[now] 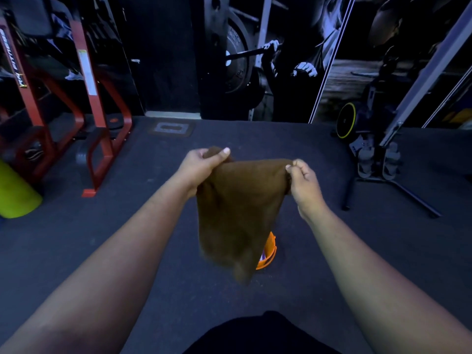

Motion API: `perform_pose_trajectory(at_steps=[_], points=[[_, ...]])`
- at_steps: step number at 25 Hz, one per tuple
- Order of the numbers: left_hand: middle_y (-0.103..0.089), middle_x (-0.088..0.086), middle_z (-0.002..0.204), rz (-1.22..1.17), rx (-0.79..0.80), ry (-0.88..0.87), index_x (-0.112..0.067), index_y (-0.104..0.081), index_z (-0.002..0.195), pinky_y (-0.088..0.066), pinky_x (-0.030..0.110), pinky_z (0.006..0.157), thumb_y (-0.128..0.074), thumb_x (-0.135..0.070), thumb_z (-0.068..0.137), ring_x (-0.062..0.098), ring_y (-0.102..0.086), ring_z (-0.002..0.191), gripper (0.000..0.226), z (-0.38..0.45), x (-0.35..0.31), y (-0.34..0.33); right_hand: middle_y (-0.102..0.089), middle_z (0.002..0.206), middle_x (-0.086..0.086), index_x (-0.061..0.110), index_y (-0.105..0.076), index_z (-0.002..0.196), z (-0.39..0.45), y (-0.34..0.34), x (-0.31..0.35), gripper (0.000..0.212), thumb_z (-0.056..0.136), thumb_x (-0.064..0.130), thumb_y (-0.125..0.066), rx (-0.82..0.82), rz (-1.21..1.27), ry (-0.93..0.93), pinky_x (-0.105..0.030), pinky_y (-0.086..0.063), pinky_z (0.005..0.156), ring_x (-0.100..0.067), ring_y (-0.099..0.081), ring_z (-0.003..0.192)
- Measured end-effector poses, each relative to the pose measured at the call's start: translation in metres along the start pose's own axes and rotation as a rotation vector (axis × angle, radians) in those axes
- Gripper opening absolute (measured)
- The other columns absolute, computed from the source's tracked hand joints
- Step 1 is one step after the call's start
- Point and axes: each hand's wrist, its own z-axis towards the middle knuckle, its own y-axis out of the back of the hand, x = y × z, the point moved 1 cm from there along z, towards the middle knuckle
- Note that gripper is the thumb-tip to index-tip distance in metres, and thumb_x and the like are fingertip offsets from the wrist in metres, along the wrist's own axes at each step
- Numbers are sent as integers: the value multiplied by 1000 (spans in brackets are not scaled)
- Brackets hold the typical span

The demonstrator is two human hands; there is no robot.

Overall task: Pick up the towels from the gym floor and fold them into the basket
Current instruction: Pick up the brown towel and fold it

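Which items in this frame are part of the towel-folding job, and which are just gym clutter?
Job items:
brown towel, held up by left hand and right hand
orange basket, mostly hidden behind the towel

Clutter:
red machine frame
yellow-green roller
yellow-rimmed weight plate

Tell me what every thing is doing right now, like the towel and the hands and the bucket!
Brown towel: held up in the air by its top corners, hanging down, not yet folded.
Left hand: grips the towel's top left corner.
Right hand: pinches the towel's top right corner.
Orange basket: upright on the gym floor, mostly hidden behind the towel; its contents cannot be seen.
Yellow-green roller: lying on the floor at the left.
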Motion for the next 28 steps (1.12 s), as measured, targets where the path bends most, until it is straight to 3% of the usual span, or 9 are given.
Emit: perform_pose_trajectory(at_steps=[2, 4, 8, 10, 13, 17, 20, 23, 28], points=[[-73, 5, 122, -146, 137, 53, -22, -63, 131, -56, 44, 94, -84, -48, 79, 25, -71, 111, 62, 3, -2, 6, -45, 70, 10, 26, -46, 70, 7, -3, 13, 33, 102, 20, -52, -104, 101, 57, -29, -38, 62, -6, -43, 67], [-71, 3, 127, 26, 192, 142, -22, -61, 135, -54, 48, 102, -91, -54, 68, 25, -69, 114, 79, 4, 13, 6, -55, 76, 7, 25, -56, 79, 12, -3, 18, 27, 105, 23, -52, -84, 131, 24, -29, -43, 68, -10, -52, 74], [-79, 0, 102, 4, 12, 89, -19, -73, 109, -58, 43, 94, -83, -45, 82, 23, -73, 105, 39, 14, 21, 0, -60, 85, 5, 27, -63, 88, 19, 12, 16, 22, 106, 34, -52, -156, -8, -19, -35, -45, 74, -11, -56, 80], [-79, 0, 90, -105, -53, 86, -18, -71, 98, -60, 42, 87, -78, -43, 88, 24, -74, 98, 28, 15, 10, -3, -69, 102, 5, 25, -65, 110, 15, 16, 17, 23, 106, 42, -49, -26, 186, -128, -29, -54, 81, -10, -66, 92], [-78, 8, 101, -268, 94, 45, -12, -69, 111, -59, 43, 93, -70, -37, 96, 24, -73, 99, 29, 14, 8, -7, -76, 113, 1, 17, -67, 123, -4, 18, -4, 33, 99, 38, -62, 309, -67, -287, -28, -60, 85, -18, -72, 107], [-78, 0, 108, 217, 181, 40, -18, -72, 113, -56, 37, 95, -73, -31, 95, 21, -72, 109, 23, 12, 34, 1, -76, 110, -15, 4, -70, 117, 5, 25, -7, 25, 97, 20, -68, 88, 72, -177, -35, -59, 82, -27, -72, 100], [-80, 3, 98, 55, -32, 27, -13, -74, 105, -59, 34, 84, -69, -31, 98, 24, -74, 102, 19, 17, 31, 2, -76, 113, -9, 9, -68, 118, 6, 27, -9, 26, 98, 24, -66, 198, 124, -223, -30, -58, 85, -20, -73, 101], [-78, 10, 109, -22, 69, 19, -8, -72, 117, -58, 37, 94, -70, -26, 97, 23, -74, 105, 27, 16, 20, 1, -76, 114, -9, 6, -69, 121, 0, 23, -24, 36, 89, 20, -76, 266, -64, -232, -32, -57, 90, -22, -73, 107], [-77, 2, 99, 367, -85, 0, -11, -70, 113, -62, 35, 85, -87, -29, 81, 16, -74, 93, 40, 26, 26, 12, -78, 108, -7, 6, -73, 117, 4, 22, -17, 35, 84, 15, -82, 97, -97, -224, -24, -59, 76, -18, -76, 97]])
